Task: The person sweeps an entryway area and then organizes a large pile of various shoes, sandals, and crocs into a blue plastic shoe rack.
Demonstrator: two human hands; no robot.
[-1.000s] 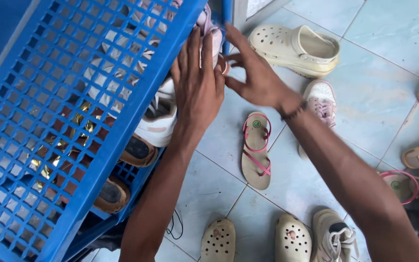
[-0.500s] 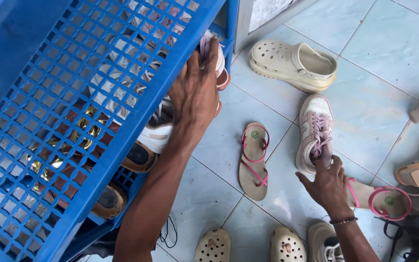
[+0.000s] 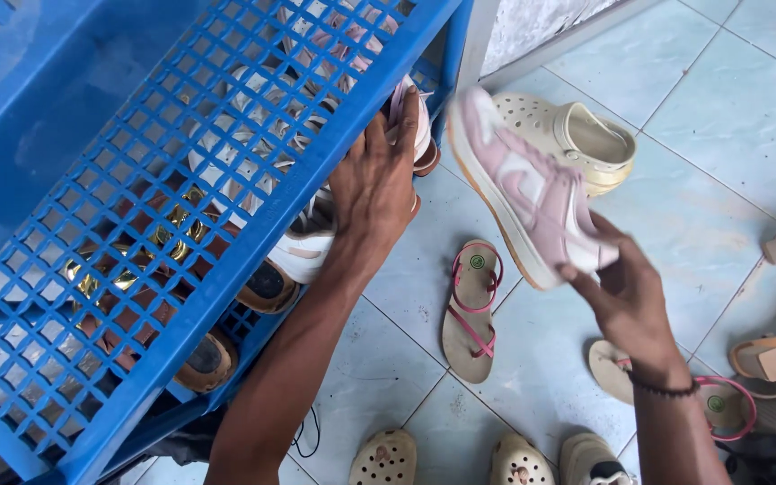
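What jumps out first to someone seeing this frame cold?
Most striking is the pink and white sneaker held in mid-air by the right hand, right of centre above the tiled floor. Next comes the big blue lattice shoe rack filling the left side, where the left hand rests on shoes at its edge.

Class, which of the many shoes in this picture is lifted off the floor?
The pink-and-white sneaker, held in the right hand; the other shoes lie on the tiles or the rack.

Pale blue floor tiles (image 3: 729, 108), daylit, beneath a blue lattice shelf rack (image 3: 136, 180).
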